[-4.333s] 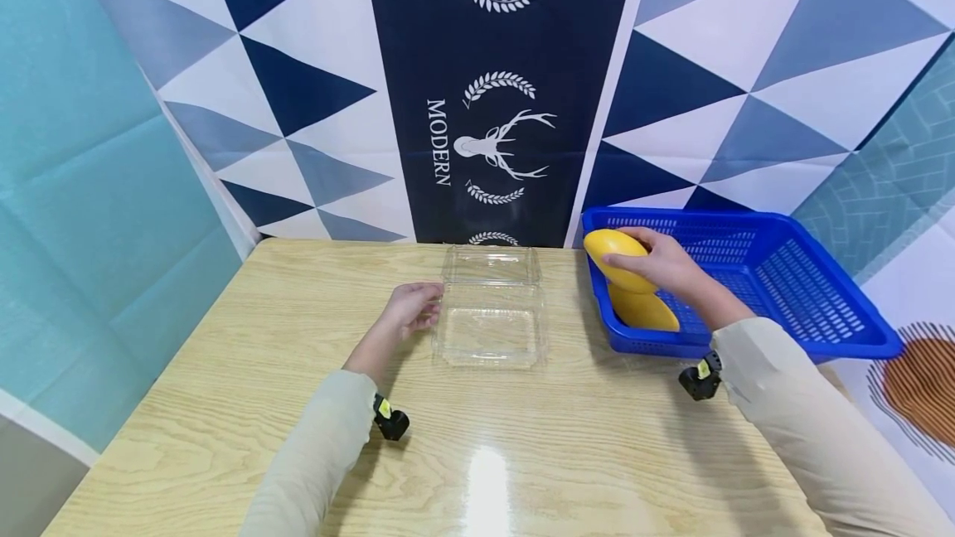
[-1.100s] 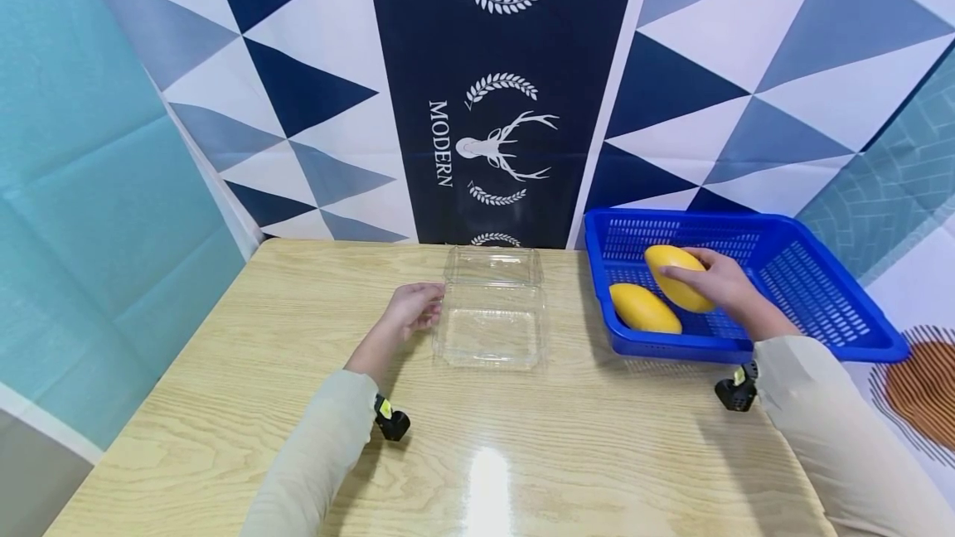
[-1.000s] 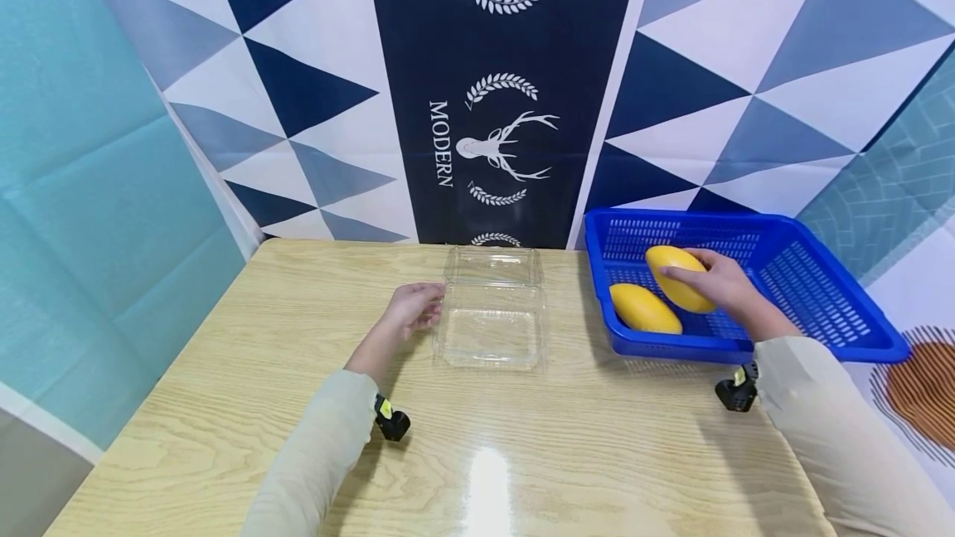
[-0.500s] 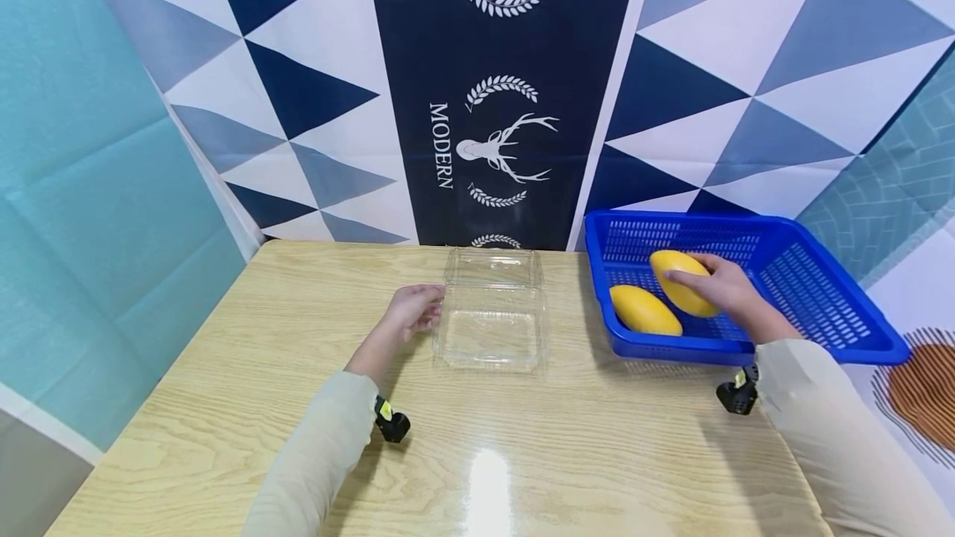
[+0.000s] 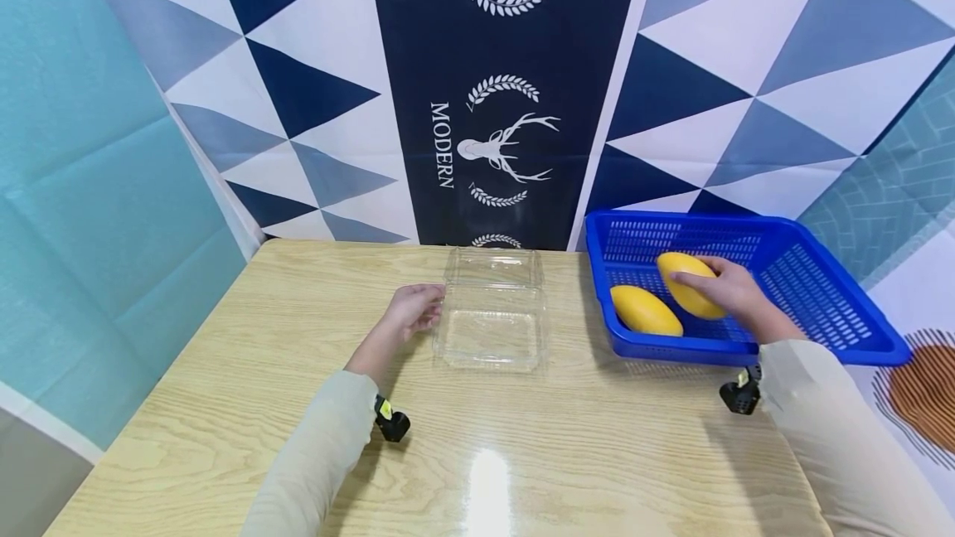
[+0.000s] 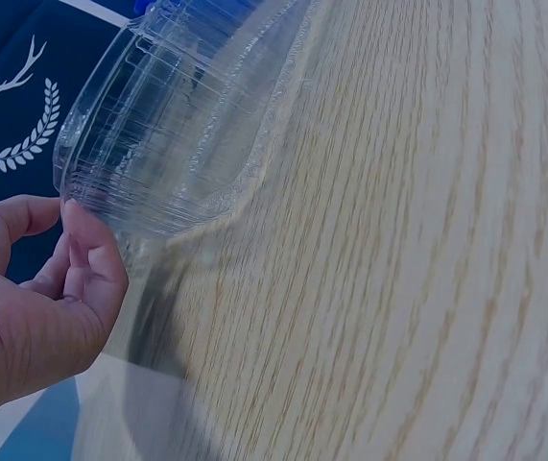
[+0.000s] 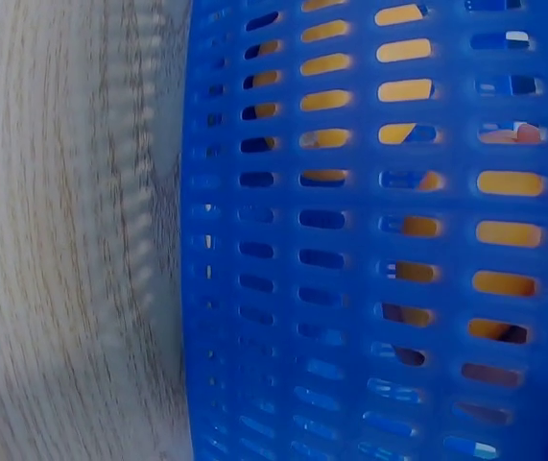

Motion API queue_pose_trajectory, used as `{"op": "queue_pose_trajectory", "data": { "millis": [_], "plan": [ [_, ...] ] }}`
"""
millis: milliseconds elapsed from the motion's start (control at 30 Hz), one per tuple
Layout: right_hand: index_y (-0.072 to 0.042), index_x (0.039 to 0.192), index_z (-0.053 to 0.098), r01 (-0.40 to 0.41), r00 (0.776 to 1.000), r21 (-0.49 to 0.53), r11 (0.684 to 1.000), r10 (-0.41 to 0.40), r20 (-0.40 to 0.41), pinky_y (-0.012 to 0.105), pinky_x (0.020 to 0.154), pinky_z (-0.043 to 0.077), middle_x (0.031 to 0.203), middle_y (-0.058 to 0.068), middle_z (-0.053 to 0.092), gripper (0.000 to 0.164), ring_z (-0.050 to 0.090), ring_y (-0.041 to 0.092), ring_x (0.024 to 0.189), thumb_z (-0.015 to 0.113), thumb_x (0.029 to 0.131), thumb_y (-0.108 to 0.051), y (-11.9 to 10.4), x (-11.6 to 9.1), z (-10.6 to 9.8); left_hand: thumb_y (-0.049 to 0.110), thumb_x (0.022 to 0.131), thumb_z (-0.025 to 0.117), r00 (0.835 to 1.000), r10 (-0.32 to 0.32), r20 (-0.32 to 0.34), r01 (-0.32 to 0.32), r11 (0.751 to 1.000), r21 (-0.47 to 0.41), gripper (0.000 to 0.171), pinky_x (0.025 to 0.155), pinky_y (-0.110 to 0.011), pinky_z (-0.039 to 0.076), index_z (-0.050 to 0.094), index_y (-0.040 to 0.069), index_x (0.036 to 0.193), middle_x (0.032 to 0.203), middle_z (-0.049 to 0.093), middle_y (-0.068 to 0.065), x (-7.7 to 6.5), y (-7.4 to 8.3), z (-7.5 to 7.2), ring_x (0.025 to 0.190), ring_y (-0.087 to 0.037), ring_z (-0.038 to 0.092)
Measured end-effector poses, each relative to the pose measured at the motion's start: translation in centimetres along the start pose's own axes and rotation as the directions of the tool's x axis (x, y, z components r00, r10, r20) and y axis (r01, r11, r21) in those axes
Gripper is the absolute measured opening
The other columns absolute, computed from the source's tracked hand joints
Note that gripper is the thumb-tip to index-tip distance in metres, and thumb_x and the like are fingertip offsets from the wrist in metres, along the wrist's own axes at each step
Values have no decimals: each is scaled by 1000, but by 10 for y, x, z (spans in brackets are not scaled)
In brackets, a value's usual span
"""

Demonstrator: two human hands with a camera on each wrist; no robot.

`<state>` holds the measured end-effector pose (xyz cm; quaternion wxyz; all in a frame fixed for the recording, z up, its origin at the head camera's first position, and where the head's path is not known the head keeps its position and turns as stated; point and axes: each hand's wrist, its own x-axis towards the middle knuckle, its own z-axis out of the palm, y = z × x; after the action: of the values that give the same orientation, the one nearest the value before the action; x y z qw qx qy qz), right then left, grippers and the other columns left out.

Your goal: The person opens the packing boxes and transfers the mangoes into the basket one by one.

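Note:
My right hand point(image 5: 734, 288) grips a yellow mango point(image 5: 688, 284), its thumb across the near side, inside the blue plastic basket point(image 5: 776, 230). A second mango point(image 5: 646, 310) lies to its left against the basket's left end. In the right wrist view the slotted basket wall point(image 7: 350, 202) blocks most of the hand, and yellow shows through the slots. By the left edge of a clear plastic clamshell box point(image 5: 492, 330), lid raised at the back, is my left hand point(image 5: 413, 309). The left wrist view shows its thumb and fingers pinching the box's rim point(image 6: 72, 182).
The wooden table point(image 5: 418, 454) runs from the patterned backdrop point(image 5: 492, 56) towards me. A teal cloth wall point(image 5: 97, 189) stands at the left. The basket's right end reaches past the table's right edge. Black cameras point(image 5: 392, 421) sit at both wrists.
Since the earliest frame my right hand has carried its mango rightward and lower in the basket, away from the other mango. Over the last second it shifts slightly right. My left hand stays put.

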<state>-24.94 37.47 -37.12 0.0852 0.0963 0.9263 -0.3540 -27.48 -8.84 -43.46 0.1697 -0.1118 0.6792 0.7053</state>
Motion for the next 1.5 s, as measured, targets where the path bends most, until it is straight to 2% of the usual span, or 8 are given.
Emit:
{"op": "queue_pose_trajectory", "data": {
  "millis": [367,600,800,1033,1167,1500],
  "plan": [
    [6,146,17,7,1000,-9,1000,-7,15,35,74,48,129,31,38,101,45,37,102,45,84,-68,2,2,-2,14,90,57,1000,1,2,-1,1000,-13,39,54,-15,48,54,-1,126,89,54,-3,1,1,-1,61,-7,52],
    [8,145,17,10,1000,-7,1000,-10,13,36,76,48,131,32,37,100,45,38,104,45,85,-67,5,3,-3,14,90,57,1000,10,0,-10,1000,-11,39,54,-15,48,54,-1,126,93,55,-5,1,0,-1,62,-7,53],
    [11,144,16,3,1000,-10,1000,-3,17,40,77,50,132,34,35,99,45,39,104,46,86,-64,8,4,-4,15,90,58,1000,7,-6,-7,1000,-13,38,53,-15,48,55,-2,125,85,55,-2,3,0,-1,61,-7,53],
    [11,143,17,-6,1000,-14,1000,6,18,30,70,47,128,32,38,99,47,35,99,46,86,-64,11,6,-5,16,91,57,1000,11,1,-11,1000,-2,40,53,-14,47,54,-2,126,98,55,-5,4,-1,-1,63,-6,53],
    [11,143,18,-2,1000,-22,1000,2,27,24,66,45,126,32,40,98,48,33,97,46,86,-64,11,7,-6,16,91,57,1000,10,-1,-10,1000,-6,39,52,-14,47,54,-2,125,100,55,-7,4,-1,-1,63,-6,53],
    [11,143,19,4,999,-36,999,-2,34,26,68,45,126,32,40,97,48,34,98,47,86,-63,11,8,-5,15,91,56,1000,12,8,-12,1000,3,39,53,-13,47,53,-2,126,97,54,-5,4,-2,-2,63,-6,53]
  ]
}}
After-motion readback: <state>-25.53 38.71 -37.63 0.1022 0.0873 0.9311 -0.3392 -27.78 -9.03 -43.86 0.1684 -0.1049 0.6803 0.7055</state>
